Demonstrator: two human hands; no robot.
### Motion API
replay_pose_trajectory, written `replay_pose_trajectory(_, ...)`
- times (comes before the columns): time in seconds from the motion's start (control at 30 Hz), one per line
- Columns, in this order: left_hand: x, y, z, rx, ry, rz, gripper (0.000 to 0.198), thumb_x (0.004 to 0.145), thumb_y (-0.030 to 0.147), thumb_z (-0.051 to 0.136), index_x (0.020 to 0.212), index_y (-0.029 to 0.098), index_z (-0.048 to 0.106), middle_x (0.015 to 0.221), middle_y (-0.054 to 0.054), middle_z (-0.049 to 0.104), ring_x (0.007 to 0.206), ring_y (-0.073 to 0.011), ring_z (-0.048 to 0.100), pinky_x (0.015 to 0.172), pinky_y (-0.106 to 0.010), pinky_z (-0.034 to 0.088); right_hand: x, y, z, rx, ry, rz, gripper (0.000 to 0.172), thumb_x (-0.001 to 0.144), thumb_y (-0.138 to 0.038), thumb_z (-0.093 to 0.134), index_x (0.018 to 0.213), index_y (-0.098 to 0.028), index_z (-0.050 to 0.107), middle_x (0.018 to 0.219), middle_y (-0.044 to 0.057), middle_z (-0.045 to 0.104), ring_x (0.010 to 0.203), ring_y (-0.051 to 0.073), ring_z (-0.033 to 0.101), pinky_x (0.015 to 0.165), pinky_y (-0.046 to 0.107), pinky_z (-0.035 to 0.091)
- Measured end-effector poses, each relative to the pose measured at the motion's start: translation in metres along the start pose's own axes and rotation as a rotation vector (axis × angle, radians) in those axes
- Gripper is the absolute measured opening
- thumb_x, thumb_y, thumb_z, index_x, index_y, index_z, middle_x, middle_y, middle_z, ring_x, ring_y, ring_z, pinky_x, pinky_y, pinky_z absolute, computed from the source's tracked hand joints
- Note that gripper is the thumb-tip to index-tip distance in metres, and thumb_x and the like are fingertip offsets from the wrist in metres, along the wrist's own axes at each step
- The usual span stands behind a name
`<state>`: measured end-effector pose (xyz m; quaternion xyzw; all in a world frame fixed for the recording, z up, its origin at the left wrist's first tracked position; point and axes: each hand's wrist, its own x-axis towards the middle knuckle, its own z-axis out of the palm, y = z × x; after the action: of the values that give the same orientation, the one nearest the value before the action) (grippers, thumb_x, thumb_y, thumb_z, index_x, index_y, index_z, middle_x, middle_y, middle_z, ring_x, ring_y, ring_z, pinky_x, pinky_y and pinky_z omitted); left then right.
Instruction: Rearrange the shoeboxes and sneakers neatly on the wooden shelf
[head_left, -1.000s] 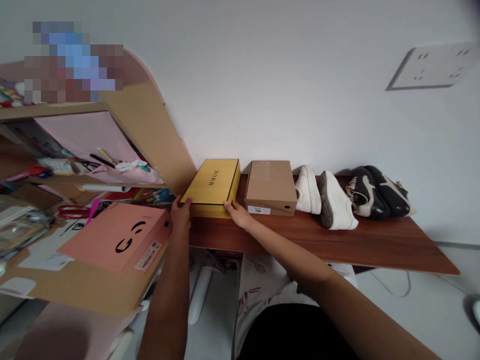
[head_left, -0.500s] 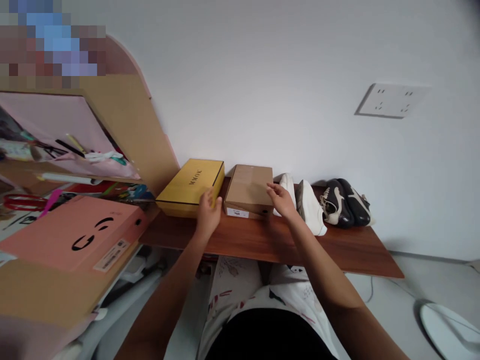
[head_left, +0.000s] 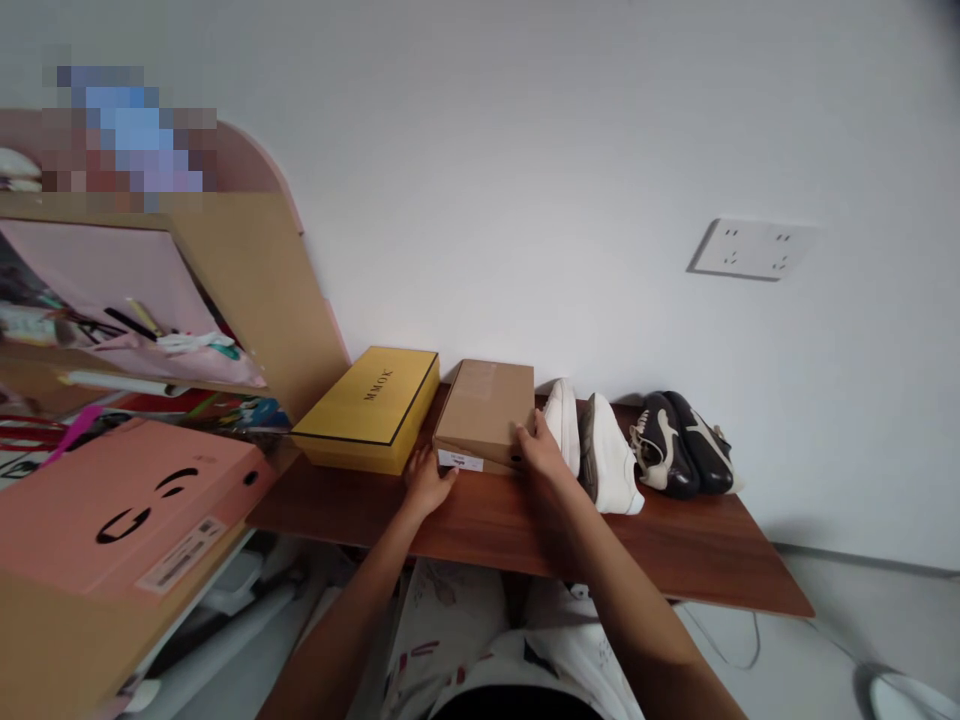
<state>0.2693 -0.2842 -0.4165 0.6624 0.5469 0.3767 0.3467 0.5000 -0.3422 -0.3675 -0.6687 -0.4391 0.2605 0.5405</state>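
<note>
A closed brown cardboard box (head_left: 486, 405), with a white label on its front end, rests on a dark red-brown wooden board (head_left: 480, 530). At the box's front left corner is my left hand (head_left: 429, 484), its fingers reaching into the gap beside a yellow box (head_left: 367, 405) and its thumb near the label. My right hand (head_left: 541, 448) grips the front right corner, with fingers along the side and thumb at the front. Between the box and the black shoes stand white shoes (head_left: 611, 460), close to my right hand.
Black shoes with cream trim (head_left: 675, 445) stand farther right on the board. At left, a pink box (head_left: 142, 500) lies on a desk, below shelves holding small items (head_left: 180, 345). Behind the board rises a white wall with a socket plate (head_left: 754, 248).
Both hands have moved from above the boxes down to the sides of the brown box. The head view has tilted upward slightly, so everything sits lower in the picture.
</note>
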Motion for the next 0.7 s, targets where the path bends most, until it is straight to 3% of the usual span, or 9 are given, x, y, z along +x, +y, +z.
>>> replay_pose_trajectory(0.1,-0.002,0.007,0.000,-0.015,-0.016,-0.007,0.028,0.064,0.024,0.079,0.090,0.022,0.068,0.116,-0.014,0.069,0.132,-0.0364,0.049,0.115,-0.049,0.031,-0.007,-0.005,0.002,-0.039,0.046,0.049,0.083,0.084,-0.054,0.055,0.153,-0.012,0.036,0.157,0.014,0.040,0.146,0.028,0.038,0.123,0.041,0.024)
replay_pose_trajectory(0.17,-0.007,0.013,-0.002,-0.163,-0.056,-0.027,0.025,0.069,0.028,0.077,0.092,0.021,0.069,0.109,-0.013,0.071,0.123,-0.0344,0.057,0.111,-0.047,0.037,-0.012,-0.007,-0.002,-0.024,0.034,0.039,0.082,0.086,-0.055,0.054,0.154,-0.015,0.035,0.158,0.012,0.039,0.147,0.027,0.036,0.123,0.042,0.024)
replay_pose_trajectory(0.27,-0.016,0.027,-0.008,-0.477,-0.078,-0.050,0.039,0.075,0.036,0.076,0.110,0.021,0.069,0.112,-0.011,0.072,0.116,-0.0291,0.063,0.107,-0.043,0.043,-0.017,-0.005,-0.006,0.056,0.009,0.024,0.078,0.088,-0.055,0.052,0.155,-0.019,0.034,0.159,0.009,0.037,0.148,0.024,0.034,0.123,0.042,0.024)
replay_pose_trajectory(0.4,-0.022,0.055,-0.022,-0.730,0.028,-0.081,0.065,0.076,0.037,0.078,0.136,0.026,0.056,0.120,-0.009,0.070,0.119,-0.0256,0.062,0.103,-0.041,0.048,-0.021,0.002,0.003,0.255,0.007,0.032,0.076,0.089,-0.053,0.052,0.153,-0.015,0.036,0.159,0.011,0.037,0.148,0.022,0.033,0.123,0.041,0.025)
replay_pose_trajectory(0.57,-0.017,0.087,-0.046,-0.726,0.124,-0.011,0.067,0.074,0.034,0.080,0.136,0.026,0.056,0.123,-0.010,0.069,0.118,-0.0259,0.063,0.098,-0.040,0.053,-0.029,0.011,0.033,0.496,-0.038,0.094,0.070,0.087,-0.050,0.057,0.148,-0.019,0.046,0.155,0.009,0.042,0.145,0.024,0.039,0.120,0.046,0.030)
replay_pose_trajectory(0.7,-0.008,0.095,-0.060,-0.646,0.136,0.148,0.064,0.070,0.033,0.082,0.128,0.018,0.061,0.121,-0.012,0.070,0.112,-0.0247,0.066,0.100,-0.040,0.052,-0.034,0.015,0.054,0.585,-0.068,0.152,0.067,0.083,-0.056,0.065,0.141,-0.024,0.055,0.151,0.004,0.048,0.144,0.024,0.041,0.122,0.044,0.025)
